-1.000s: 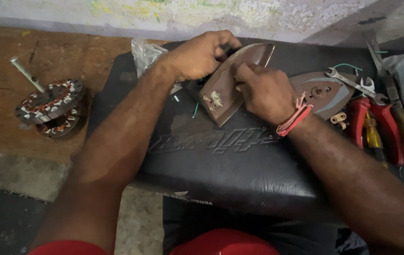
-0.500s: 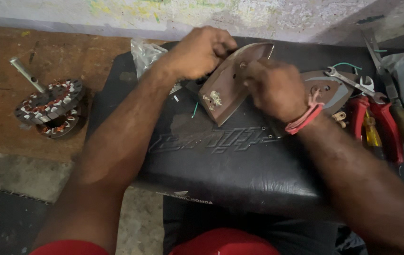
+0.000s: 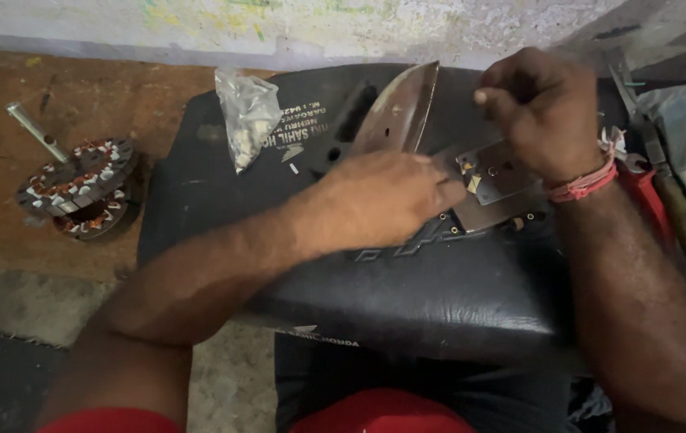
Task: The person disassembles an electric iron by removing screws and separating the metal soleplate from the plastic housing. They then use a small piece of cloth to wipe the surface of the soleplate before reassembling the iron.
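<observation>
Left hand: the left hand [image 3: 383, 200] lies over the middle of the seat, fingers pointing right. Its fingertips touch the left edge of the small plate [image 3: 497, 170]. The fingers are close together, but it is hard to tell if they pinch anything.
Right hand: the right hand [image 3: 539, 108] is above the small plate, curled into a loose fist. The thumb and first finger are pressed together. What they pinch, if anything, is too small to see. A red band [image 3: 582, 187] is on the wrist.
Small plate: it is flat, grey metal with holes and little parts on it. It lies between the two hands, on a bigger metal piece [image 3: 494, 210].
Iron plate: the pointed iron plate [image 3: 397, 112] stands tilted up behind the left hand, shiny side to the right.
Seat: the black seat [image 3: 439, 297] holds all of these things.
Bag: a clear bag [image 3: 248, 112] of small white bits sits at the seat's far left corner.
Coil: a round wire coil [image 3: 80, 188] lies on the brown floor, well apart on the left.
Tools: red-handled tools [image 3: 648, 200] lie by the right wrist.
</observation>
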